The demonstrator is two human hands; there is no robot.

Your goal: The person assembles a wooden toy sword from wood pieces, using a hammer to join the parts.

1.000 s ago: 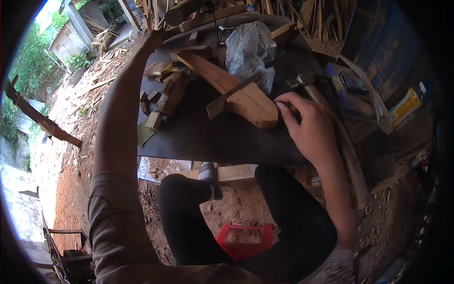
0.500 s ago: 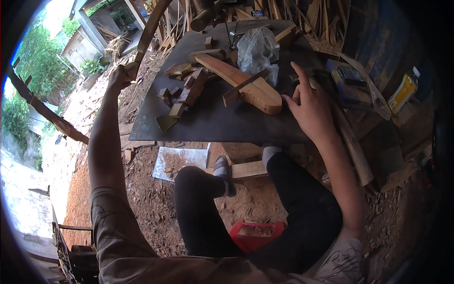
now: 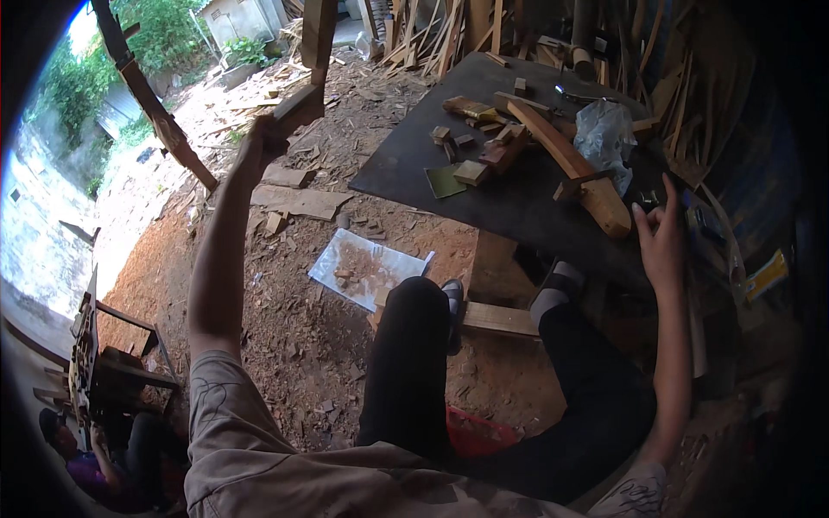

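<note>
My left hand is raised at the upper left, its fingers wrapped round the block-like lower part of a long wooden piece. The upper end of that piece runs out of view. Over the right side of the dark table, my right hand is open, with index finger and thumb apart. Just left of it lies the blunt end of a long shaped piece of wood, with a thin wooden crosspiece across it. Beside this wood is a crumpled clear plastic bag.
Several small wood blocks and a green flat piece lie on the table. A white sheet and a red container are on the chip-strewn ground. Another person sits at lower left beside a wooden frame.
The view has turned left, so the table and its things appear farther right. My left hand still grips the wooden piece, and my right hand remains open near the shaped wood.
</note>
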